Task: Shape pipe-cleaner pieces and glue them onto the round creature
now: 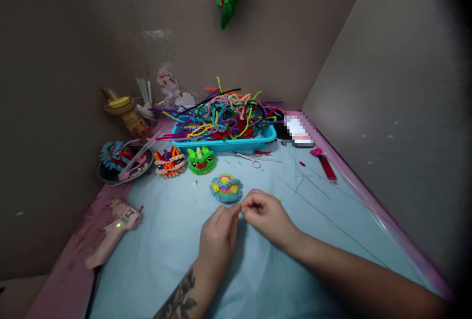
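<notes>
My left hand and my right hand meet fingertip to fingertip over the middle of the table. Both are closed in a pinch. Whatever lies between the fingertips is too small to make out. Just beyond them sits a round pipe-cleaner piece in blue, pink and yellow. Farther back stand a green pipe-cleaner animal head with eyes and horns and an orange, cream and blue pipe-cleaner head.
A blue tray heaped with coloured pipe cleaners stands at the back, scissors before it. Left are a pink glue gun and a metal dish. A phone, a red-strapped item and thin wires lie right.
</notes>
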`<action>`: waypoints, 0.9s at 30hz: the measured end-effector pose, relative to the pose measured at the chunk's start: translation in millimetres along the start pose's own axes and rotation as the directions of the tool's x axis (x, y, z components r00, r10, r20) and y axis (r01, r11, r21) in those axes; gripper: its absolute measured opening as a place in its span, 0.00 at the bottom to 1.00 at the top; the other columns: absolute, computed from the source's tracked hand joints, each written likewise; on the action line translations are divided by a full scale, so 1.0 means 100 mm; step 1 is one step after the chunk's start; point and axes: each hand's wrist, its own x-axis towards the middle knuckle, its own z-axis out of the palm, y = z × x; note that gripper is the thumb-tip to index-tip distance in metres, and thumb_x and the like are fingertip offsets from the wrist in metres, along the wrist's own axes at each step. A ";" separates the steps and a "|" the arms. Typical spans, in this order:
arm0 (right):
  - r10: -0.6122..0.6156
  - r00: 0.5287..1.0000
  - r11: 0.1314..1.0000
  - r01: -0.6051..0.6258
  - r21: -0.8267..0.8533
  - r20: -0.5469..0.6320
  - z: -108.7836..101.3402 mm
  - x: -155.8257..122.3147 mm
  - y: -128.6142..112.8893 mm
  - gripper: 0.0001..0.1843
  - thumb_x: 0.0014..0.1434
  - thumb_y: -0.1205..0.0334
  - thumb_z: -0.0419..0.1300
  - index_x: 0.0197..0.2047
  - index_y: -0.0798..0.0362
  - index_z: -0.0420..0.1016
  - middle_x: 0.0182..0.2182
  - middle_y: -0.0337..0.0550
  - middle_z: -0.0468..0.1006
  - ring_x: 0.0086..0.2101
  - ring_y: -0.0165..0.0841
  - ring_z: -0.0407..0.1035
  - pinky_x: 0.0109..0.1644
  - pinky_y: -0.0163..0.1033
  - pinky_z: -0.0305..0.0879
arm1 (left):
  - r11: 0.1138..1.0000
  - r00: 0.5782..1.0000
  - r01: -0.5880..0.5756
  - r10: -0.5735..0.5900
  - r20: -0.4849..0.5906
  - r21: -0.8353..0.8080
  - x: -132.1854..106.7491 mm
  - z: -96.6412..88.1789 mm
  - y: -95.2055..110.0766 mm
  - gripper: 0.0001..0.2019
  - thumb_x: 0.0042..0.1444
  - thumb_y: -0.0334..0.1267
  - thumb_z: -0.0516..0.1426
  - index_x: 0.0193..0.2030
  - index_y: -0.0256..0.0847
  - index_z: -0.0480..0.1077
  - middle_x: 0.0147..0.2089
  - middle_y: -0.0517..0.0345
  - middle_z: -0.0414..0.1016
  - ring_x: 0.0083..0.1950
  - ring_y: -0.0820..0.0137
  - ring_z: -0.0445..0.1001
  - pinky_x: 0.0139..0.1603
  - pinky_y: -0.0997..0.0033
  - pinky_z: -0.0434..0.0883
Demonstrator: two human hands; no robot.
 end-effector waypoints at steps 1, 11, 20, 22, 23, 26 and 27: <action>0.001 1.000 1.000 -0.001 -0.005 0.000 0.00 0.00 -0.01 0.07 0.49 0.71 0.54 0.22 0.54 0.68 0.24 0.37 0.67 0.27 0.29 0.63 0.31 0.33 0.60 | 1.000 1.000 0.003 -0.003 -0.003 -0.014 0.01 0.00 0.00 0.12 0.59 0.28 0.49 0.46 0.36 0.70 0.29 0.56 0.71 0.30 0.73 0.71 0.31 0.76 0.70; -0.195 0.980 0.961 0.182 -0.210 -0.046 -0.01 -0.05 -0.05 0.08 0.46 0.76 0.54 0.23 0.53 0.67 0.24 0.35 0.64 0.24 0.27 0.60 0.28 0.32 0.56 | 0.999 0.999 0.037 -0.037 0.009 -0.014 0.00 0.00 0.00 0.10 0.60 0.31 0.50 0.44 0.38 0.71 0.30 0.56 0.73 0.30 0.72 0.72 0.32 0.75 0.70; -0.263 0.964 0.933 0.244 -0.264 -0.036 -0.02 -0.06 -0.05 0.09 0.49 0.75 0.54 0.25 0.52 0.67 0.25 0.36 0.66 0.25 0.27 0.61 0.29 0.33 0.59 | 0.998 0.999 0.044 -0.044 -0.011 -0.042 0.02 0.00 -0.01 0.09 0.60 0.31 0.50 0.43 0.39 0.70 0.29 0.57 0.72 0.29 0.73 0.72 0.31 0.75 0.71; -0.316 0.949 0.909 0.296 -0.294 -0.022 -0.03 -0.06 -0.03 0.08 0.50 0.75 0.54 0.27 0.52 0.68 0.27 0.38 0.67 0.27 0.29 0.63 0.32 0.34 0.61 | 0.999 0.999 0.040 -0.041 -0.020 -0.031 0.01 0.01 -0.01 0.09 0.60 0.32 0.50 0.42 0.39 0.71 0.29 0.58 0.72 0.29 0.73 0.72 0.31 0.76 0.71; -0.346 0.938 0.892 0.327 -0.311 -0.008 -0.03 -0.06 -0.02 0.08 0.50 0.75 0.54 0.28 0.52 0.68 0.28 0.39 0.67 0.29 0.30 0.64 0.34 0.35 0.62 | 0.999 0.999 0.038 -0.039 -0.020 -0.024 0.01 0.01 -0.01 0.08 0.60 0.32 0.51 0.42 0.39 0.71 0.29 0.58 0.72 0.29 0.73 0.72 0.31 0.76 0.71; -0.415 0.909 0.843 0.396 -0.363 0.027 -0.03 -0.07 0.00 0.08 0.53 0.74 0.53 0.30 0.52 0.67 0.29 0.42 0.68 0.33 0.33 0.66 0.39 0.38 0.64 | 1.000 1.000 0.028 -0.028 -0.010 -0.011 0.00 0.02 -0.01 0.09 0.60 0.31 0.51 0.42 0.38 0.71 0.29 0.57 0.73 0.30 0.73 0.72 0.32 0.75 0.71; -0.423 0.905 0.833 0.405 -0.376 0.037 -0.02 -0.08 0.01 0.07 0.53 0.74 0.52 0.30 0.52 0.67 0.29 0.42 0.68 0.33 0.33 0.66 0.39 0.38 0.64 | 1.000 1.000 0.027 -0.027 -0.006 -0.010 0.00 0.02 -0.01 0.09 0.60 0.31 0.50 0.42 0.38 0.71 0.29 0.57 0.73 0.30 0.73 0.73 0.32 0.75 0.71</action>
